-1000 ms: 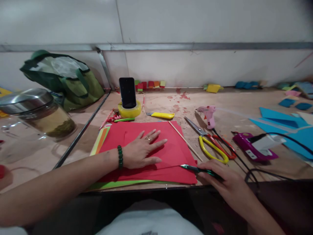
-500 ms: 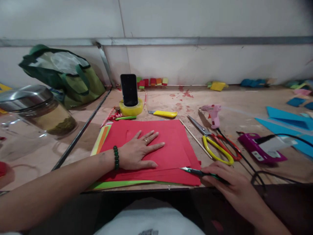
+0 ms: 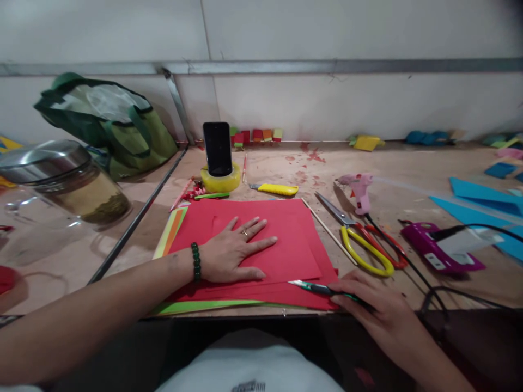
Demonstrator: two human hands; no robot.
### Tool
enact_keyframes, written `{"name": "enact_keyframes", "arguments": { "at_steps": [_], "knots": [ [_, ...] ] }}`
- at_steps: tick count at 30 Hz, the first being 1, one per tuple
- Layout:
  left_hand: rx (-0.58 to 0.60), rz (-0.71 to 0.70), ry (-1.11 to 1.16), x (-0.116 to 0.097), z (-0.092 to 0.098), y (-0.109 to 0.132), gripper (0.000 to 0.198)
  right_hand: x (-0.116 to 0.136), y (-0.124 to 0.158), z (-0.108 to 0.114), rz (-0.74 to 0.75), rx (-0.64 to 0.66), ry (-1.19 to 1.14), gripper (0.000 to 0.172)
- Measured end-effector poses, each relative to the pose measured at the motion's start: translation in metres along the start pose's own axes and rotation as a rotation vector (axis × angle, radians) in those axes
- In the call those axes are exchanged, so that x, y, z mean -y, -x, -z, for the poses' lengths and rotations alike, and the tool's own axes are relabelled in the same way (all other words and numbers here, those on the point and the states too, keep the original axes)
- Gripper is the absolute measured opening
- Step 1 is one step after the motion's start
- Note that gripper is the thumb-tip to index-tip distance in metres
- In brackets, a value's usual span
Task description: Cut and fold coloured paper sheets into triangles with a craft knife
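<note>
- The left hand (image 3: 232,253) lies flat, palm down, on the red paper (image 3: 281,218); its fingers are apart and the thumb points right; a green bracelet (image 3: 196,261) circles the wrist, and a ring (image 3: 244,233) sits on one finger
- The right hand (image 3: 363,296) is clamped on a dark knife (image 3: 312,287), at the near right corner of the red paper; the blade points left over the paper, just to the near side of a straight edge in it; I cannot tell whether the tip touches
- The red paper is in the near middle of the table (image 3: 265,169), on top of other sheets; a green sheet (image 3: 204,306) shows along its near side, yellow and orange ones at the left
- Just right of the paper lies a thin stick (image 3: 329,230); beyond it are scissors (image 3: 347,220), tips pointing far left; a pink glue gun (image 3: 359,190) is just past them, its cord crossing the red handle
- Farther right are a purple power strip (image 3: 437,256) and blue paper (image 3: 482,198)
- On the far side of the red paper lies a yellow cutter (image 3: 278,189); left of that, a phone (image 3: 218,148) stands upright at a tape roll (image 3: 223,183)
- At the left stands a lidded jar (image 3: 93,196); behind it slumps a green bag (image 3: 141,142)
</note>
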State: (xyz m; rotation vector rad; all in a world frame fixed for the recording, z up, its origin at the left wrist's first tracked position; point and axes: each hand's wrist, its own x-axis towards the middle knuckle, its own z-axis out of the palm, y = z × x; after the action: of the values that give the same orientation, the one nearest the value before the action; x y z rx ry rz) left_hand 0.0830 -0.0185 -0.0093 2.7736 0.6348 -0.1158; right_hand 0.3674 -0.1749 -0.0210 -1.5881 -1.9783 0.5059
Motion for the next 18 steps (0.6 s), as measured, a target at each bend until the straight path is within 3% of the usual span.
{"name": "enact_keyframes", "arguments": {
  "at_steps": [14,18],
  "knots": [
    [-0.025,-0.003,0.024,0.000,0.000,0.000,0.075,0.015,-0.003,-0.014,0.002,0.032,0.001,0.018],
    [-0.046,-0.018,0.050,0.000,0.000,0.002,0.078,0.016,-0.001,-0.016,0.048,-0.011,0.029,0.015]
  ]
}}
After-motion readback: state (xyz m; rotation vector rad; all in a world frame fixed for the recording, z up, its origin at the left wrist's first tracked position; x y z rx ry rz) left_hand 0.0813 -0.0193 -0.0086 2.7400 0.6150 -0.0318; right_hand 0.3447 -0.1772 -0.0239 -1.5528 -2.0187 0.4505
